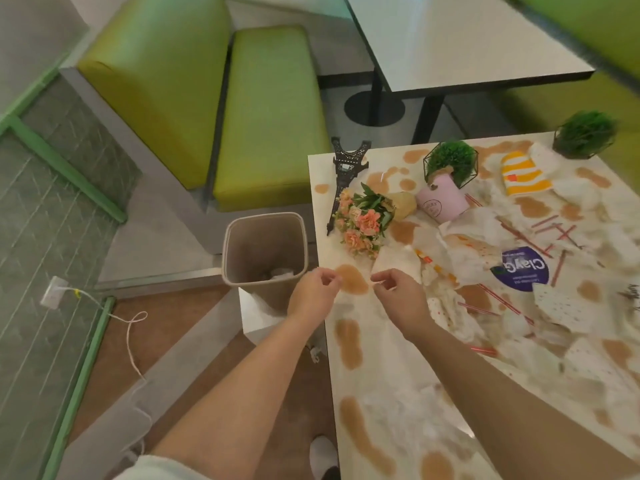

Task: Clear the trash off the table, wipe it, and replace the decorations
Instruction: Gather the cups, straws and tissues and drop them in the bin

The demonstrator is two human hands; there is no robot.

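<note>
Bare and loosely curled, the left hand [313, 292] hovers at the table's near-left edge, just beside the bin, fingers relaxed and holding nothing that shows. The right hand [398, 296] hangs close by over the table [381, 403], its fingers bent in the same slack way, apparently empty too.

Just left of the hands stands the beige bin [265, 251] on the floor, with a little white paper in its bottom, so I judge clearing has only begun. Just beyond the right hand lie crumpled napkins [460, 258]; farther right are red straws [550, 233], a purple label [523, 270] and a yellow striped carton [524, 174], all still on the tabletop.

Brown spills [351, 278] blotch the whole surface, so wiping seems not yet started. The decorations remain scattered: a flower bunch [363, 220] and a pink pot [441, 200] lie tipped, beside a small tower model [348, 178] and two green plants [450, 161].
</note>
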